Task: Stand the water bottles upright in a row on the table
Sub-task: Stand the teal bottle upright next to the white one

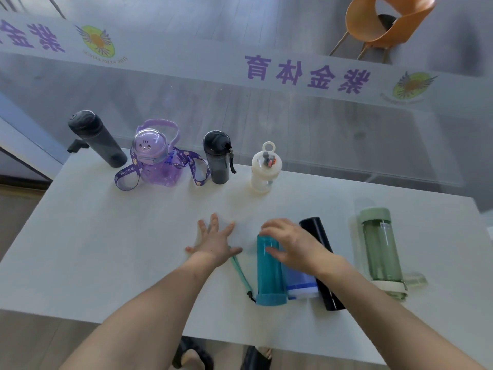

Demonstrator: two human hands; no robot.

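Along the far side of the white table (pixel 106 236) stand a dark grey bottle (pixel 97 138), a purple bottle with a strap (pixel 157 158), a second dark bottle (pixel 217 157) and a white bottle (pixel 264 168). Near the front lie a teal bottle (pixel 268 273), a light blue bottle (pixel 300 284), a black bottle (pixel 324 265) and a green bottle (pixel 381 252). My left hand (pixel 213 241) rests flat and spread on the table, left of the teal bottle. My right hand (pixel 290 244) hovers over the far ends of the teal and blue bottles, fingers curled, gripping nothing clearly.
A glass wall with purple lettering (pixel 306 73) runs right behind the table's far edge. An orange chair (pixel 384 22) stands beyond the glass. My feet in dark sandals (pixel 192 353) show under the near edge. A teal strap (pixel 240 271) lies beside the teal bottle.
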